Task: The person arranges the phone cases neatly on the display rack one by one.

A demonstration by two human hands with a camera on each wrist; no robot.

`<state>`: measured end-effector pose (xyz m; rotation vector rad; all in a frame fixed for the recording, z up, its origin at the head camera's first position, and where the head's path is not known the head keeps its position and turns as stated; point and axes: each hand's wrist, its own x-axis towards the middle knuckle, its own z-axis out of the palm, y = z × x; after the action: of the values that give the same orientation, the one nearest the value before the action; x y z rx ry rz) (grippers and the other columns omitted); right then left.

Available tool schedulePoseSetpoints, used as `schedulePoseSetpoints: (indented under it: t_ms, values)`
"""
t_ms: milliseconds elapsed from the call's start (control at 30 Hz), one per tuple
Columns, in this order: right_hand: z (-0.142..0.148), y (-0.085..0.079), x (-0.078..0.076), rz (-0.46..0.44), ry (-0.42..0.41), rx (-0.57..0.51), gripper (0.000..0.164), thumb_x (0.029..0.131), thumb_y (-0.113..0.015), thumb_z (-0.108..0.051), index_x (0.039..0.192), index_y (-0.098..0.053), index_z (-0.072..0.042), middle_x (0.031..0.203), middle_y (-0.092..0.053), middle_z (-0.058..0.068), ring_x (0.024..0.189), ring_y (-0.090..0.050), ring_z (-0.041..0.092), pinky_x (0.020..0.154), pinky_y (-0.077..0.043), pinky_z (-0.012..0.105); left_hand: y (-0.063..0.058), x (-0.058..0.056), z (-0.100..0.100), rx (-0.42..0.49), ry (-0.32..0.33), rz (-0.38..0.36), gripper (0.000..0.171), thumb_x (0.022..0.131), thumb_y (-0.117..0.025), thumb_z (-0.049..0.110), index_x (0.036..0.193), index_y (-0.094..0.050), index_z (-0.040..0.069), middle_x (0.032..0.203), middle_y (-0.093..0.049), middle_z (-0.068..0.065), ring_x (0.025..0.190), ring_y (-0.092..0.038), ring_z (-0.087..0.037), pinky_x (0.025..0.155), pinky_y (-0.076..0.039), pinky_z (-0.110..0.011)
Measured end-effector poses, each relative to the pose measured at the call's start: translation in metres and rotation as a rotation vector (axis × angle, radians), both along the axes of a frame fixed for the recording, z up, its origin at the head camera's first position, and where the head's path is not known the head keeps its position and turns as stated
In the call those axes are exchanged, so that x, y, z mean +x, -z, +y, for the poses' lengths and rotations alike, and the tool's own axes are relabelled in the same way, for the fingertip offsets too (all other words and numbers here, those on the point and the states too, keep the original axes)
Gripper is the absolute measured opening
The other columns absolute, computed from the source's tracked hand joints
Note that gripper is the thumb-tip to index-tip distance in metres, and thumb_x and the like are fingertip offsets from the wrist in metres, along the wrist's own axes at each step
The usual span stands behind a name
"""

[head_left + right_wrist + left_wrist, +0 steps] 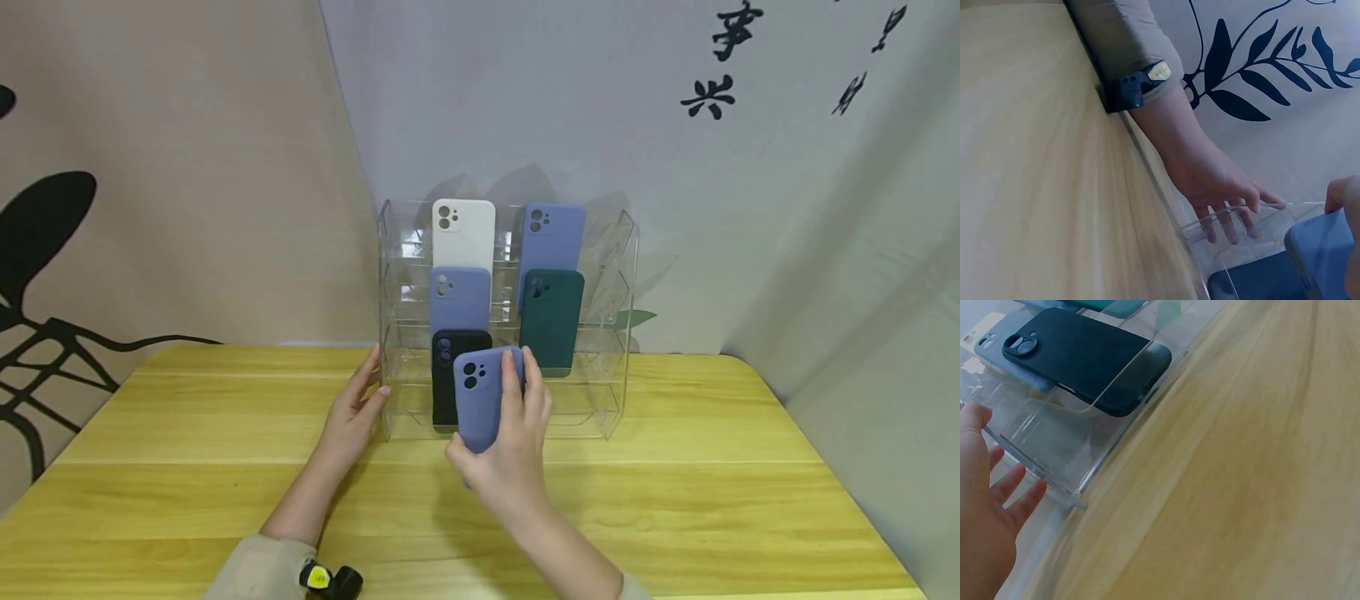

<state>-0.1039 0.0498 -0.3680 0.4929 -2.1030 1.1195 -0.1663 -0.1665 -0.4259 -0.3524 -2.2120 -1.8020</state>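
Observation:
My right hand [517,442] holds a lavender phone case [480,400] by its edges, thumb on the left and fingers on the right. The case is tilted in front of the clear acrylic rack [615,408] and partly covers a black phone case [450,383] in the bottom tier. In the right wrist view the held case shows at the lower right. My left hand [356,417] rests its fingertips at the rack's left side panel, fingers fairly straight. The left wrist view shows that hand [991,519] at the panel's edge, beside the black case [1085,356].
Higher in the rack stand a white case [463,237], a second lavender case [460,300], a third lavender case [553,233] and a dark green case [553,321]. The rack stands on a wooden table [712,500] by a printed fabric wall [225,167].

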Motion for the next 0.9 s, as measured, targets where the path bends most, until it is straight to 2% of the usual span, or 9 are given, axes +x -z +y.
schedulePoseSetpoints:
  t_ms: [133,200,400,600,700,800,900]
  values:
    - [0.005,-0.002,-0.003,0.004,0.008,-0.008,0.112,0.056,-0.080,0.002,0.152,-0.023,-0.010,0.156,-0.013,0.012,0.130,-0.023,0.035,0.088,-0.044,0.051,0.000,0.000,-0.001,-0.010,0.002,0.000,0.060,0.098,-0.049,-0.001,0.151,-0.029,0.015,0.151,-0.033,-0.013,0.128,-0.041,-0.034,0.101,-0.040,-0.032]
    - [0.008,-0.002,-0.005,0.009,0.012,-0.008,0.112,0.057,-0.080,0.002,0.152,-0.023,-0.010,0.156,-0.013,0.012,0.130,-0.023,0.035,0.086,-0.045,0.050,0.001,0.000,-0.001,-0.008,0.004,0.000,0.060,0.098,-0.049,-0.001,0.151,-0.029,0.014,0.151,-0.033,-0.013,0.128,-0.041,-0.034,0.102,-0.039,-0.035]
    - [0.014,-0.003,-0.013,0.054,0.025,-0.011,0.110,0.058,-0.079,0.002,0.152,-0.023,-0.008,0.156,-0.013,0.014,0.131,-0.022,0.038,0.085,-0.045,0.052,0.001,-0.001,-0.001,-0.007,0.002,0.005,0.060,0.097,-0.050,-0.001,0.151,-0.029,0.014,0.151,-0.033,-0.013,0.127,-0.041,-0.034,0.099,-0.040,-0.023]
    - [0.024,-0.005,-0.021,0.063,0.059,-0.027,0.110,0.059,-0.079,0.002,0.152,-0.022,-0.009,0.154,-0.015,0.018,0.131,-0.021,0.040,0.087,-0.042,0.056,0.001,-0.002,-0.001,-0.007,0.000,0.002,0.060,0.097,-0.050,-0.001,0.151,-0.029,0.015,0.151,-0.033,-0.012,0.128,-0.040,-0.034,0.102,-0.038,-0.044]
    - [0.029,-0.006,-0.025,0.056,0.076,-0.040,0.109,0.059,-0.079,0.003,0.152,-0.023,-0.009,0.154,-0.015,0.018,0.132,-0.020,0.039,0.088,-0.041,0.056,0.001,-0.001,-0.002,-0.007,0.002,-0.004,0.060,0.098,-0.050,0.000,0.152,-0.029,0.015,0.151,-0.032,-0.012,0.129,-0.039,-0.034,0.103,-0.037,-0.048]
    - [0.035,-0.006,-0.029,0.049,0.089,-0.058,0.108,0.059,-0.078,0.005,0.152,-0.023,-0.010,0.154,-0.014,0.015,0.132,-0.020,0.037,0.087,-0.041,0.056,0.000,-0.001,-0.001,-0.006,0.002,-0.006,0.060,0.098,-0.050,0.000,0.152,-0.029,0.016,0.151,-0.032,-0.012,0.129,-0.039,-0.034,0.103,-0.037,-0.044]
    - [0.040,-0.005,-0.035,0.056,0.106,-0.065,0.108,0.059,-0.078,0.005,0.152,-0.023,-0.010,0.156,-0.013,0.011,0.134,-0.019,0.035,0.089,-0.040,0.055,0.001,-0.001,-0.001,-0.002,0.005,-0.001,0.060,0.098,-0.050,0.000,0.152,-0.029,0.016,0.151,-0.033,-0.013,0.128,-0.040,-0.034,0.101,-0.041,-0.029]
